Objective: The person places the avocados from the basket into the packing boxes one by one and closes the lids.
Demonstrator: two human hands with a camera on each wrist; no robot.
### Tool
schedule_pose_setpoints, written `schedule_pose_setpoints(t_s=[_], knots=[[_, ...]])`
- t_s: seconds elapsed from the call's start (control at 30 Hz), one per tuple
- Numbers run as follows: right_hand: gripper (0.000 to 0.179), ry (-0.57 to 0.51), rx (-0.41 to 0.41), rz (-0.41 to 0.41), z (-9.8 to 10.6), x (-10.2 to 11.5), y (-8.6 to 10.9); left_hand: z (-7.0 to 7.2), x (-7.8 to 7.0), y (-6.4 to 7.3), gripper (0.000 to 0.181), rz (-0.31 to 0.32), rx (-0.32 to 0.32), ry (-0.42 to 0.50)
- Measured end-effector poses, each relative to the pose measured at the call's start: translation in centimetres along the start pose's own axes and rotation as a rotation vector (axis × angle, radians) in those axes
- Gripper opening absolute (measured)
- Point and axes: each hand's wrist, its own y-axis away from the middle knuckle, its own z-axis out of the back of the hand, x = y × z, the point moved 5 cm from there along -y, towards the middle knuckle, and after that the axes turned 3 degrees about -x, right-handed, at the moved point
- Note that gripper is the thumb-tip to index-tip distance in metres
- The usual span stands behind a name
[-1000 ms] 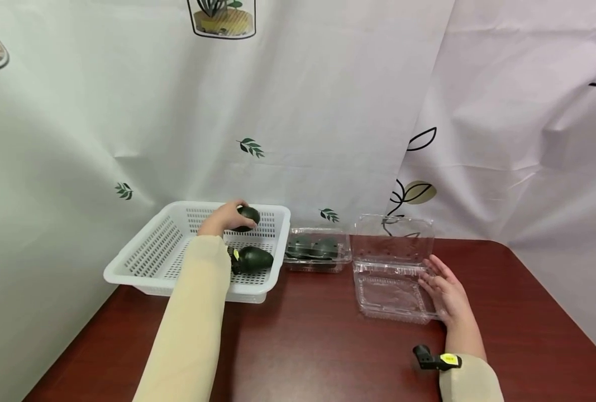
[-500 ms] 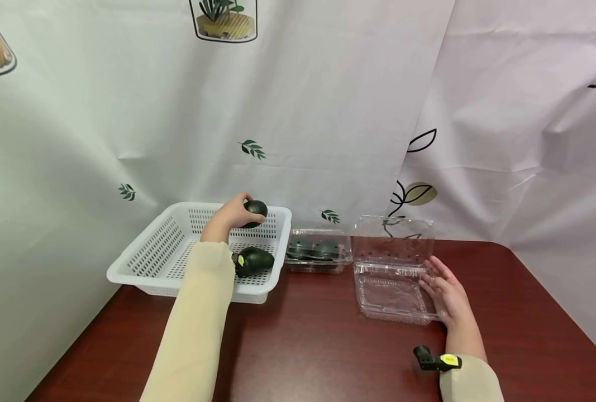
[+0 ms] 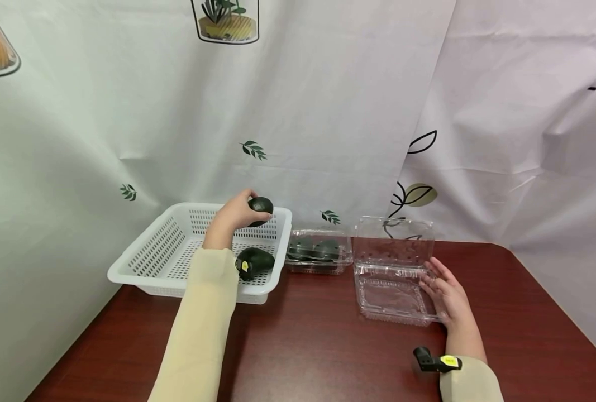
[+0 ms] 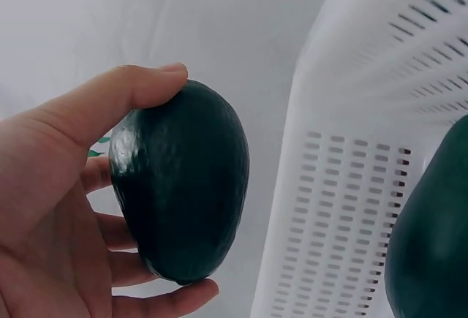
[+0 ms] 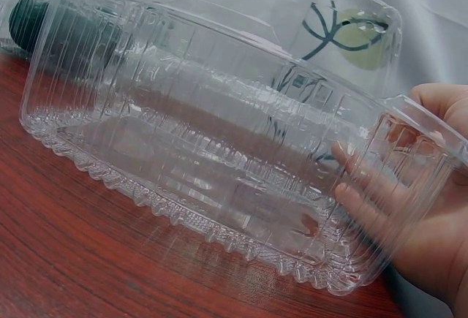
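Note:
My left hand (image 3: 238, 212) grips a dark green avocado (image 4: 183, 179), thumb on its upper end and fingers around its far side. In the head view it is above the right back rim of a white slotted basket (image 3: 139, 251). Another avocado (image 3: 258, 261) lies inside that basket. On the right, a clear plastic clamshell container (image 3: 393, 296) stands with its lid (image 3: 393, 240) raised and nothing inside. My right hand (image 3: 446, 293) rests against the container's right side, fingers loosely extended and seen through the clear wall in the right wrist view.
Between the basket and the clamshell container sits a closed clear box (image 3: 319, 251) with avocados in it. A dark red wooden table (image 3: 298, 346) carries everything. Behind it hangs a white printed curtain (image 3: 328, 111), close to the back edge.
My left hand has lifted the avocado up and to the right, from over the basket to its back right rim. The right hand and the clamshell container have stayed put.

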Motion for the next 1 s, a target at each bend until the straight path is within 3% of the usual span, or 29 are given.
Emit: schedule_pose_setpoints(t_s=[0.4, 0.77, 1.0], knots=[[0.058, -0.011, -0.003, 0.016, 0.1, -0.1, 0.0, -0.6, -0.9, 0.6, 0.066, -0.014, -0.045, -0.004], [0.057, -0.029, 0.004, 0.023, 0.1, -0.1, 0.2, -1.4, -2.5, 1.0, 0.064, -0.038, -0.013, 0.020], [0.058, -0.020, -0.004, 0.017, 0.1, -0.1, 0.1, -1.7, -3.4, 1.2, 0.063, -0.045, -0.028, 0.025]])
